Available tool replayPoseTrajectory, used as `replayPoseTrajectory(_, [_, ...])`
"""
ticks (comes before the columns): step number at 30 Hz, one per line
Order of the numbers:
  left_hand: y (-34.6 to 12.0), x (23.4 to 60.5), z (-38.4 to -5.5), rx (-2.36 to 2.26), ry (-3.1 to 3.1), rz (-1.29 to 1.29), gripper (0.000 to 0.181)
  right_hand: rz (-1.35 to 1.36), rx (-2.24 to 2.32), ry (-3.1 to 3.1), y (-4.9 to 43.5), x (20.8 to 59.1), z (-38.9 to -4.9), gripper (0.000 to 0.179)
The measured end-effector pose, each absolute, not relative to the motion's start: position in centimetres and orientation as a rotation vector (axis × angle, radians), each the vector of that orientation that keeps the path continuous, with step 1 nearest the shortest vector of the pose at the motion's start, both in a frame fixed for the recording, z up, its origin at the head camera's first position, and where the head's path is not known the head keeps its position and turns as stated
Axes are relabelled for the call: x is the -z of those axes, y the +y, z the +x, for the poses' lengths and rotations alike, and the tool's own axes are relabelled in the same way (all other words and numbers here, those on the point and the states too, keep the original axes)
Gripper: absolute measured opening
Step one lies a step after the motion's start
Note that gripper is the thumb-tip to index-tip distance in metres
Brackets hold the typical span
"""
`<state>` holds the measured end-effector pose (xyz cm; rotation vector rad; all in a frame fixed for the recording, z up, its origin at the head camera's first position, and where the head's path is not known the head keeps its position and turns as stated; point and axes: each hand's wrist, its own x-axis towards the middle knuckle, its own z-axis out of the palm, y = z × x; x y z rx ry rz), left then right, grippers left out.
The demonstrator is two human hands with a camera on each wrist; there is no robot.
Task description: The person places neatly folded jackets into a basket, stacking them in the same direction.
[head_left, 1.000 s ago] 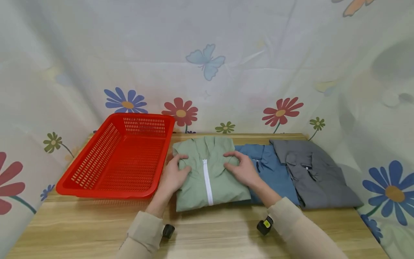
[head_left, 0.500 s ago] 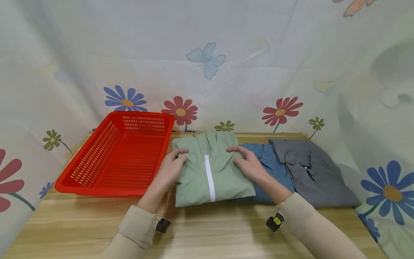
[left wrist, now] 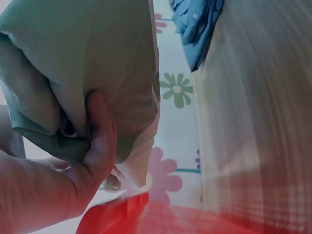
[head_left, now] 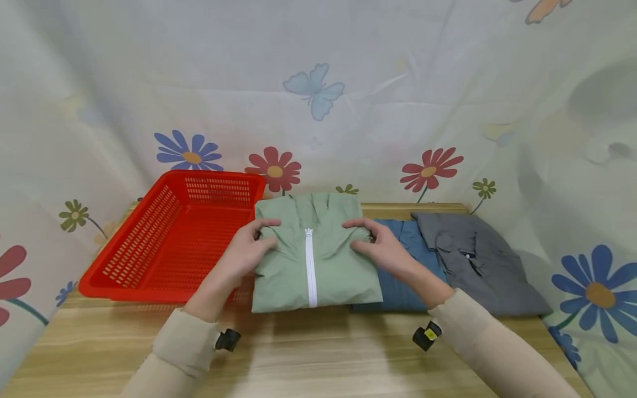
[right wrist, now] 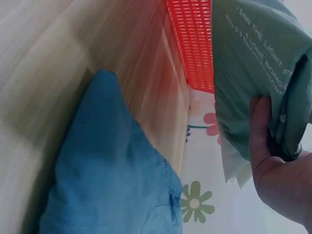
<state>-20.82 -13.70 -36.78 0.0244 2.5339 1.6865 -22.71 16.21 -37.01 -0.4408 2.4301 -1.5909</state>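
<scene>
A folded light-green jacket [head_left: 330,271] with a white zipper [head_left: 311,268] is held up between both hands, clear of the table. My left hand [head_left: 249,246] grips its left side, thumb and fingers pinching the edge. On the opposite side my right hand [head_left: 385,249] pinches the fabric the same way. White printed lettering [right wrist: 258,46] shows on the jacket's underside in the right wrist view. Partly behind the jacket lies a folded blue garment [head_left: 410,282], its left part hidden in the head view. A folded grey garment [head_left: 490,271] overlaps the blue one at the right.
A red plastic basket [head_left: 169,290] with slotted walls stands at the left of the wooden table [head_left: 298,354], close beside the left hand. Nothing lies in it. A white curtain [head_left: 378,127] printed with flowers and butterflies rises behind and around the table.
Both hands have lifted the green jacket up off the table and shifted it slightly left. More of the table shows below it. The basket and the other garments stay put.
</scene>
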Motion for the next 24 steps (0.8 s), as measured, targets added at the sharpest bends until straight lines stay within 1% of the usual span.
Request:
replayPoseTrajectory(10, [-15.6,35.3,-20.5,-1.698,2.499,0.025,0.055,-0.529,1.59,2.413,14.9,36.6,-23.3,0.036])
replayPoseTrajectory(24, [-17.3,34.7,-20.5,-1.704,2.496,0.036,0.053,-0.559,1.571,2.394,13.4,35.3,-23.5,0.036])
